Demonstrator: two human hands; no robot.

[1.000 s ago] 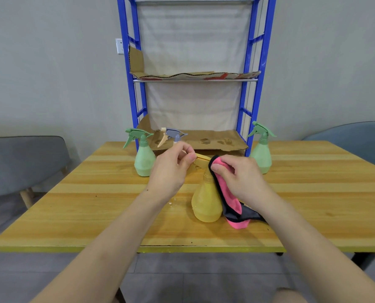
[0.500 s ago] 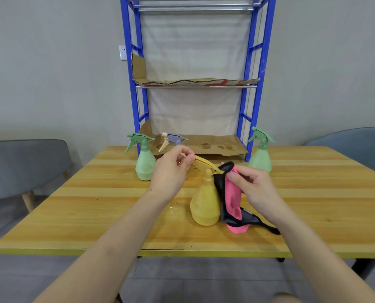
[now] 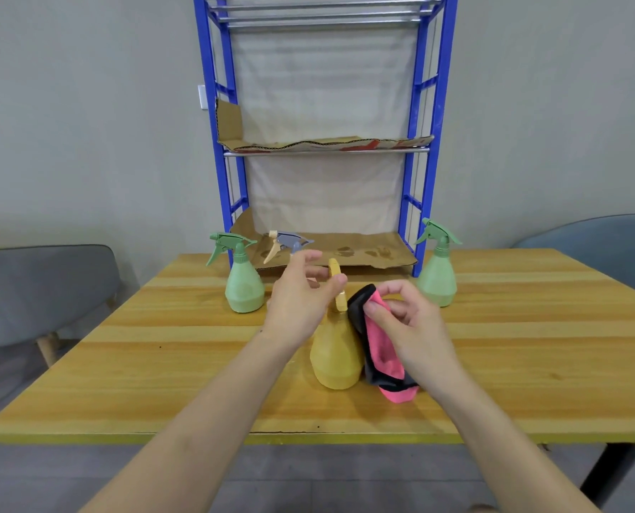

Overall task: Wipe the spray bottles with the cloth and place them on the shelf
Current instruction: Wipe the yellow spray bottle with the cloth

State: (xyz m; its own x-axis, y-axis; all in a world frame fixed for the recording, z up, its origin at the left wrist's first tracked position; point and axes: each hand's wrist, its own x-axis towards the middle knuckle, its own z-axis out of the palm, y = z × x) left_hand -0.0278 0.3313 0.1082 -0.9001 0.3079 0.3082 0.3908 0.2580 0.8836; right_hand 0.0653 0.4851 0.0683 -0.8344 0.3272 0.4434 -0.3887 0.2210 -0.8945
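A yellow spray bottle (image 3: 335,353) stands upright mid-table. My left hand (image 3: 301,294) pinches its yellow spray head between thumb and fingers. My right hand (image 3: 406,322) grips a pink and black cloth (image 3: 378,346) that hangs against the bottle's right side. One green spray bottle (image 3: 243,279) stands at the left foot of the blue shelf (image 3: 425,149), another green spray bottle (image 3: 437,274) at the right foot. A grey-blue spray head (image 3: 290,241) with a tan trigger shows behind my left hand; its body is hidden.
The shelf has cardboard sheets (image 3: 360,249) on its lower and middle levels. The wooden table (image 3: 160,364) reaches to a near edge below my forearms. A grey chair (image 3: 42,290) is at left, a blue-grey chair (image 3: 597,235) at right.
My right hand slid the cloth from the bottle's neck to its right side. The left hand stayed on the spray head, and the head turned in its pinch. The camera tilted up slightly.
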